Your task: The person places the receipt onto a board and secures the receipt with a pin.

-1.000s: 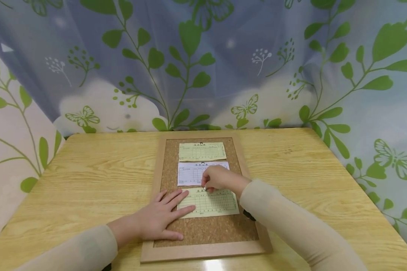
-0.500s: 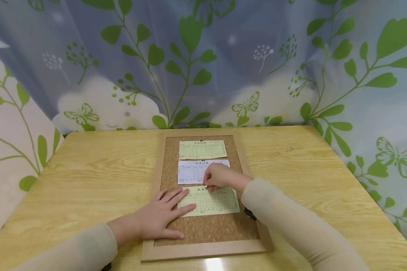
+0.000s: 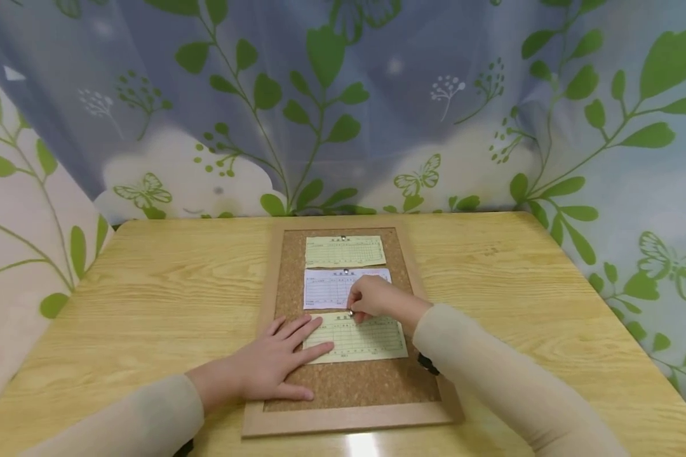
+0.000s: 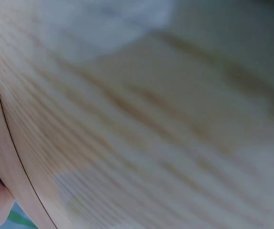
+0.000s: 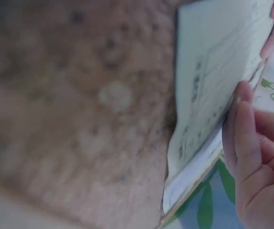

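Observation:
A wood-framed corkboard [image 3: 354,384] lies on the table, bearing three printed paper slips. The far yellow slip [image 3: 343,252] and the white slip [image 3: 322,291] each have a small silver push pin at the top edge. My left hand [image 3: 271,365] rests spread on the corkboard, its fingertips on the left side of the near yellow slip [image 3: 371,343]. With thumb and fingertips my right hand [image 3: 371,297] pinches a silver push pin [image 3: 351,312] at that slip's top edge. In the right wrist view the fingers [image 5: 247,138] partly hide the pin.
The wooden table [image 3: 194,273] extends on both sides of the board. Behind it and to the sides hangs a curtain [image 3: 377,127] printed with leaves and butterflies. The left wrist view shows mostly blurred tabletop.
The head view shifts slightly. Both hands stay in place, the right still pinching the pin at the near slip's top edge.

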Available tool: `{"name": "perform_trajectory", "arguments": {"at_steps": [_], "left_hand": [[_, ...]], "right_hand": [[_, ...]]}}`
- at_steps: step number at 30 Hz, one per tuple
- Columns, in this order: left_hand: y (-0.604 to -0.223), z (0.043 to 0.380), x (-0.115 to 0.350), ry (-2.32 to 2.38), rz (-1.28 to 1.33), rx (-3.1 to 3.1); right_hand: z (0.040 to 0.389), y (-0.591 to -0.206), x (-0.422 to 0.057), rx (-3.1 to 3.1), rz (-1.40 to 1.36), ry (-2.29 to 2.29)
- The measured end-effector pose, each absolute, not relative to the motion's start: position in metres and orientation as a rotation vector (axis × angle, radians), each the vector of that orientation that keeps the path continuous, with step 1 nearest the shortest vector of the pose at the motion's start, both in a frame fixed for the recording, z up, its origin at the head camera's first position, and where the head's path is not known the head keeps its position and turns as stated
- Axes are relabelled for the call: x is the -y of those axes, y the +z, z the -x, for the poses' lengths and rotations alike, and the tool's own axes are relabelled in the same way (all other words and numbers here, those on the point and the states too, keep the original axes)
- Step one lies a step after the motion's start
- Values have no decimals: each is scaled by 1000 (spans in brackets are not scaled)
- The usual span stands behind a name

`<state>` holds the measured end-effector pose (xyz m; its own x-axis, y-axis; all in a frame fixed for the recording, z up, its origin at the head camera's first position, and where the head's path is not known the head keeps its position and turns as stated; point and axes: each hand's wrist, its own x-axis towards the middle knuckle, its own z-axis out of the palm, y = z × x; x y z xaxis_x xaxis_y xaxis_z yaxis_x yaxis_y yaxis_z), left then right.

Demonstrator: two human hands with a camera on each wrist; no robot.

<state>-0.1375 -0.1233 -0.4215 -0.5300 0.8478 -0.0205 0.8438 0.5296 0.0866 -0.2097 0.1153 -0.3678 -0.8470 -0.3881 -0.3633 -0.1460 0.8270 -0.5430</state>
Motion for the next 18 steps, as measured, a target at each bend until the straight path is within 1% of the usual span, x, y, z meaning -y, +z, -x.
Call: {"name": "perform_trajectory", "arguments": {"at_steps": [4,7,10,14,18], "left_hand": [[-421,137,121,118,-1479,-2681],[-420,137,122,128,-1461,-2678],[-420,137,125,145,-1448,-2675],[-421,137,126,146,-1446,-2679],[-423,138,125,129,-1463,-2684]], "right_hand": [[200,-366,-126,-2628,528,-636],[186,-365,-132,-2654,688,-505],[172,-367,-137,-2634,785,-371],[160,-370,-138,-2636,794,-246],[158,-372,-137,-2650,775,-165]]}}
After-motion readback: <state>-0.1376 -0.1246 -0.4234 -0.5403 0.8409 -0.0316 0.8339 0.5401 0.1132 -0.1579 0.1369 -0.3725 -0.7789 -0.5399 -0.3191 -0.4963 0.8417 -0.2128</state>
